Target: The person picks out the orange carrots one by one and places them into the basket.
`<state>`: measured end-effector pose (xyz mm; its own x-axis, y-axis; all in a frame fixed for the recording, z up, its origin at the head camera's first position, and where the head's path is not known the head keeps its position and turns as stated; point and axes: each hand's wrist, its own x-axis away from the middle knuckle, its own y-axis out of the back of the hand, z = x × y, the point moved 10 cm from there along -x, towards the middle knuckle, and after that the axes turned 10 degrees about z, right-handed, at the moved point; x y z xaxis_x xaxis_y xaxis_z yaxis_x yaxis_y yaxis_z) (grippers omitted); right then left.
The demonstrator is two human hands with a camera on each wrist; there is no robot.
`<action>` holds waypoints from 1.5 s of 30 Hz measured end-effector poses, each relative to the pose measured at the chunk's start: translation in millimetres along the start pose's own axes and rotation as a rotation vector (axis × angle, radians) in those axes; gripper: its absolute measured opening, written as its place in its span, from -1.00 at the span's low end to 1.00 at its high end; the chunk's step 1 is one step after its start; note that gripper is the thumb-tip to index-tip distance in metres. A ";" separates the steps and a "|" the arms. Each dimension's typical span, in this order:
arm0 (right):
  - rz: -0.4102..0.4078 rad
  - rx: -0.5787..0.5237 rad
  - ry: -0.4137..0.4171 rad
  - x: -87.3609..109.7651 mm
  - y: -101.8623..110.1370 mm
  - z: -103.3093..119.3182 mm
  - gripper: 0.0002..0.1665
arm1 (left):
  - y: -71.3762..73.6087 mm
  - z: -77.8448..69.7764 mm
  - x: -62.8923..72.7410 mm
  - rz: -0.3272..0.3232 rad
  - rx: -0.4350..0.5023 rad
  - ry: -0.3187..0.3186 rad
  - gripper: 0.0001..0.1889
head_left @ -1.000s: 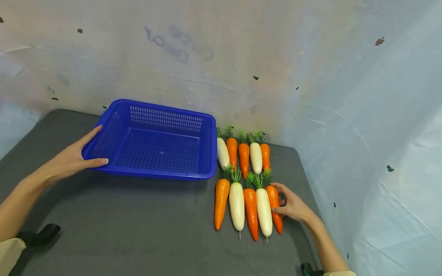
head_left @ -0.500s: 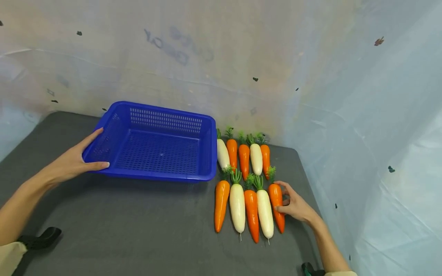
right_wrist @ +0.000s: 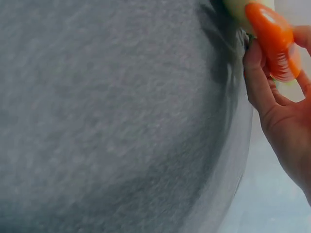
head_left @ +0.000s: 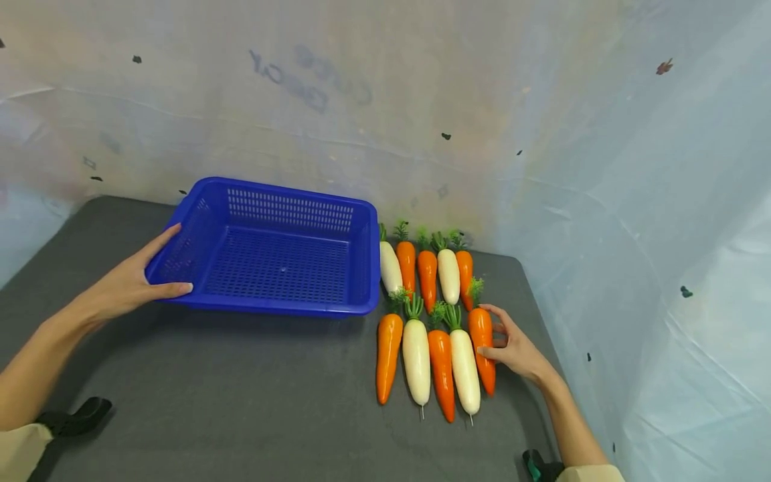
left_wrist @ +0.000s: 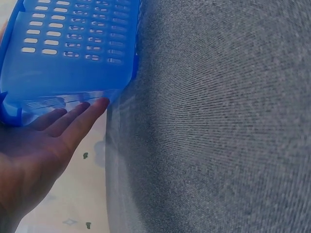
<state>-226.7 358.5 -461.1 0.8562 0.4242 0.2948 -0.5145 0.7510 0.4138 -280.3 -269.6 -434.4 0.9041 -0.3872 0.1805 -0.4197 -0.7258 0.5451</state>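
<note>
My left hand [head_left: 129, 284] holds the left end of a blue plastic basket [head_left: 283, 308], thumb at the front rim and fingers along the side. In the left wrist view, its fingers [left_wrist: 80, 121] reach along the basket's slotted outer wall [left_wrist: 63, 75]. The basket has nothing in it. On the right, my right hand [head_left: 519, 349] grips an orange carrot [head_left: 482, 331] from its outer side, thumb and fingers around the body. The right wrist view shows this carrot [right_wrist: 272, 31] between thumb and fingers, beside a pale radish [right_wrist: 238, 10]. Its green top points away from me.
Two rows of carrots and white radishes lie right of the basket, including a front radish [head_left: 416, 361], a front carrot [head_left: 389, 358] and a back radish [head_left: 448, 276]. The grey table [head_left: 271, 402] meets a pale plastic sheet [head_left: 421, 80] behind and at right.
My right hand has closed in on the rightmost front carrot and shifted it slightly away from the neighbouring radish and toward the back. My left hand stays on the basket.
</note>
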 end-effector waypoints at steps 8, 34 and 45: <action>-0.033 0.027 0.055 -5.8 6.2 20.5 -0.03 | 0.4 -3.7 0.5 -0.018 -0.002 -0.021 0.15; -0.025 -0.036 0.045 -42.2 -18.0 112.7 -0.01 | 1.0 -0.1 1.9 -0.015 0.075 -0.021 0.12; -0.020 0.019 0.034 -69.4 -32.8 149.0 0.00 | 1.5 2.5 0.1 -0.003 0.057 -0.025 0.15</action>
<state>-276.1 229.1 -366.8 0.8671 0.4265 0.2573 -0.4980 0.7500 0.4352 -281.1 -272.2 -435.6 0.9036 -0.3984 0.1577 -0.4211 -0.7578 0.4984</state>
